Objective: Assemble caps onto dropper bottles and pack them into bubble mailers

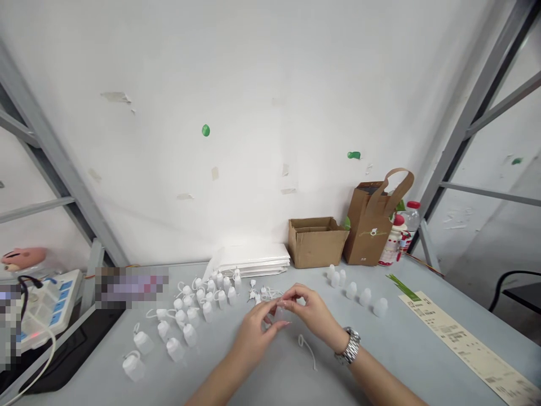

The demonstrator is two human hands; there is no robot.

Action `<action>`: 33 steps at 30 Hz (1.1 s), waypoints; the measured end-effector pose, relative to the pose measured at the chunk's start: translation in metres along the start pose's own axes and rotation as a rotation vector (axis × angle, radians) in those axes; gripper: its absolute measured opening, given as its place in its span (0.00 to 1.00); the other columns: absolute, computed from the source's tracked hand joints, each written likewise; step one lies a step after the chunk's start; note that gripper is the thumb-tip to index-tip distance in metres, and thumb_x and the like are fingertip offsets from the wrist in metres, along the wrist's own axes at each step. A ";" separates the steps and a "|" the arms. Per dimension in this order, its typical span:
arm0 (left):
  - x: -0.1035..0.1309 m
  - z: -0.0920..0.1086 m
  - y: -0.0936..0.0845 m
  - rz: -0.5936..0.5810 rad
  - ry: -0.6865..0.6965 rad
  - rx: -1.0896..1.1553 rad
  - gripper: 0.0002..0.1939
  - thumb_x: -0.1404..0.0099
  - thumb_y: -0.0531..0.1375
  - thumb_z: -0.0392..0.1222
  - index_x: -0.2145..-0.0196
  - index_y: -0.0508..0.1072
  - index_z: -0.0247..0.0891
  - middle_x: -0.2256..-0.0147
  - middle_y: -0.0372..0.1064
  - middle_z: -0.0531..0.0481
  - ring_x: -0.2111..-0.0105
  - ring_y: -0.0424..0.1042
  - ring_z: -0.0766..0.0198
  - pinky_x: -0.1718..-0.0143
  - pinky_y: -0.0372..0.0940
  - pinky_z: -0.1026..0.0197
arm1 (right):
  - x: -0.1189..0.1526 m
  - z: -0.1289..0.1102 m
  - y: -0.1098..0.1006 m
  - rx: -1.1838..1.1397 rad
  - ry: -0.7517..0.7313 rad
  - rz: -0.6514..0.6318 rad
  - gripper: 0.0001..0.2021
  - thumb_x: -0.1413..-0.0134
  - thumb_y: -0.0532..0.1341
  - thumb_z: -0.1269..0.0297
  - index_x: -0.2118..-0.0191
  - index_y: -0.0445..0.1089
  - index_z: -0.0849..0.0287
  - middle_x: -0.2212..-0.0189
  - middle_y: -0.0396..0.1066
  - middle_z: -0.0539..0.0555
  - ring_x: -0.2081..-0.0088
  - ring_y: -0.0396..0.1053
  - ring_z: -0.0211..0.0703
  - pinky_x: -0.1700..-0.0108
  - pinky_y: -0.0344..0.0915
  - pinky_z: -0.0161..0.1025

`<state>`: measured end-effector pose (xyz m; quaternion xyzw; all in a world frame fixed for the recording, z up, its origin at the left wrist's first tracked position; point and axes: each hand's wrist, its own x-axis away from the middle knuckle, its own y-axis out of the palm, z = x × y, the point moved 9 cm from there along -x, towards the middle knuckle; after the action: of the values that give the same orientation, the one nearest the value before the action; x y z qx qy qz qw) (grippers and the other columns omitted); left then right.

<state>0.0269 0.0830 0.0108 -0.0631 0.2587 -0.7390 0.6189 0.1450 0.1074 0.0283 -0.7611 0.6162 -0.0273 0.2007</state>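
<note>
Head view: you've got a small frosted bottle [280, 314] up in front of you, just above the gray table [333, 389]. Your left hand [256, 331] has thumb and fingers wrapped round its sides, and your right hand [310, 310] is pinching at its top end. Can't make out whether there's a cap under those fingertips, they cover it.

Just beyond your hands there's a little heap of corded caps [270, 292], and a loose white cord [307, 351] lies on the table on your side of them. Off left you've got a bunch of capped bottles [207, 312] with cord loops on top; over on the right, a few plain bottles [380, 307] with no cords that I can see. Cardboard box [321, 251] sits at the back by the wall.

My read: you're mid-fit, working a top onto that one. If so, the next move calls for a steady left grip while the right presses or twists it square, without trapping any cord under the rim.
</note>
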 end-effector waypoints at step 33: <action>-0.001 -0.020 -0.009 0.105 -0.189 0.045 0.19 0.45 0.57 0.53 0.63 0.73 0.36 0.69 0.71 0.49 0.74 0.68 0.63 0.72 0.63 0.63 | 0.011 0.042 0.005 0.249 0.235 -0.439 0.06 0.63 0.64 0.67 0.80 0.65 0.59 0.82 0.65 0.45 0.78 0.61 0.34 0.76 0.55 0.31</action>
<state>0.0103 0.0908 -0.0020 -0.1050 0.1857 -0.7020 0.6795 0.1551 0.1073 -0.0148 -0.8375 0.4474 -0.2339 0.2090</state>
